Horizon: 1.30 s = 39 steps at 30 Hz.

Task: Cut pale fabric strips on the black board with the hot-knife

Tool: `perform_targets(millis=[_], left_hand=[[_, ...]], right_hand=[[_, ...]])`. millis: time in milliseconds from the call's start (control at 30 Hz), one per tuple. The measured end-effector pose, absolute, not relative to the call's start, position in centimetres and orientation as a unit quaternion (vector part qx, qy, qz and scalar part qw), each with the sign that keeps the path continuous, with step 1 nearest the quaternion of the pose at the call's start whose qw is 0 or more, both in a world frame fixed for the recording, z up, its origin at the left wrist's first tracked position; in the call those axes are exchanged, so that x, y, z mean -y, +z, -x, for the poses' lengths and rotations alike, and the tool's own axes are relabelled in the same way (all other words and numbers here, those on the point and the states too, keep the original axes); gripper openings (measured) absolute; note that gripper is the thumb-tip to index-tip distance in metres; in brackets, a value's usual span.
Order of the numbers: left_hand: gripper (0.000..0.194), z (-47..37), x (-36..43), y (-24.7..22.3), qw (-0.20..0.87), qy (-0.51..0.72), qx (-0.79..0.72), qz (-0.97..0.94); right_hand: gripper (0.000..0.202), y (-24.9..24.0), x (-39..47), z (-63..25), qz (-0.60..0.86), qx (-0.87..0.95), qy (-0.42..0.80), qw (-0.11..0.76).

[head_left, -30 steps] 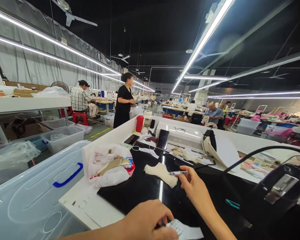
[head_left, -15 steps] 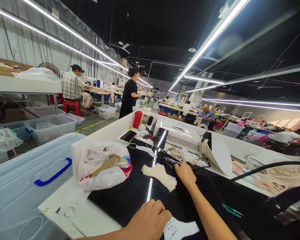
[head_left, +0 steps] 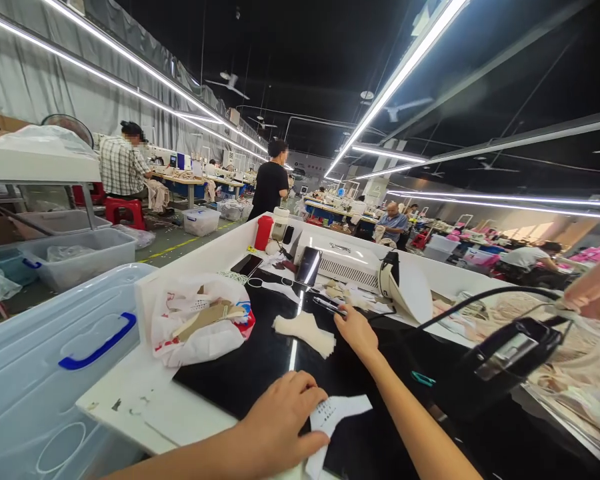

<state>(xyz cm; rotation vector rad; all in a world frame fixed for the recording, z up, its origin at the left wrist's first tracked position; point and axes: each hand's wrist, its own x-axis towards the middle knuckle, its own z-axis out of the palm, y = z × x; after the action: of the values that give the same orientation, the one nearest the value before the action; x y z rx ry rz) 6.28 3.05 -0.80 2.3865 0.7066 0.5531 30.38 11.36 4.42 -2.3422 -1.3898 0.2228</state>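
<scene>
My left hand (head_left: 283, 423) lies over the left edge of a white template with printed marks (head_left: 333, 412), its thumb spread away from its fingers. Further up the black tabletop (head_left: 260, 393), my right hand (head_left: 355, 333) is closed on the near end of a slim silver tool (head_left: 329, 305), which points away to the left. Between the hands and a little beyond them rests a stack of cream fabric pieces (head_left: 305, 332).
At the left are a plastic bag with cut pieces (head_left: 200, 350) and a lidded blue bin (head_left: 100, 287). A white machine (head_left: 343, 260), scraps and a phone (head_left: 247, 265) are at the back. A black cable, a dark device (head_left: 510, 353) and beige garments (head_left: 570, 347) are at right.
The view has turned slightly right, so the tabletop things appear further left. My left thumb has spread from the fingers, and the template sits at a different angle. Pinkish cloth now shows at the right edge.
</scene>
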Motion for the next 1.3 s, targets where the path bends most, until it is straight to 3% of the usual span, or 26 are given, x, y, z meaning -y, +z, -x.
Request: perform_targets(millis=[167, 333, 467, 733, 1000, 1300], left_hand=[[0.039, -5.9, -3.1, -0.4, 0.296, 0.233, -0.256, -0.89], [0.038, -5.7, -3.5, 0.3, 0.365, 0.263, -0.263, -0.854], [0.035, -5.8, -4.0, 0.8, 0.444, 0.271, -0.29, -0.803], [0.06, -5.6, -6.2, 2.0, 0.653, 0.331, -0.307, -0.608], [0.058, -5.8, -8.0, 2.9, 0.624, 0.338, -0.325, -0.625], [0.042, -7.4, -11.3, 4.0, 0.488, 0.36, -0.34, -0.719]], right_hand=[[0.032, 5.8, -7.0, -28.3, 0.749, 0.604, 0.155, 0.225], [0.051, 5.6, -1.0, -26.7, 0.686, 0.659, 0.216, 0.219], [0.043, 4.6, 1.4, -26.7, 0.662, 0.666, 0.26, 0.225], [0.037, 3.8, 0.4, -26.1, 0.617, 0.668, 0.264, 0.323], [0.049, 4.0, -0.8, -25.2, 0.592, 0.647, 0.3, 0.375], [0.039, 4.1, -3.9, -25.3, 0.651, 0.605, 0.197, 0.414]])
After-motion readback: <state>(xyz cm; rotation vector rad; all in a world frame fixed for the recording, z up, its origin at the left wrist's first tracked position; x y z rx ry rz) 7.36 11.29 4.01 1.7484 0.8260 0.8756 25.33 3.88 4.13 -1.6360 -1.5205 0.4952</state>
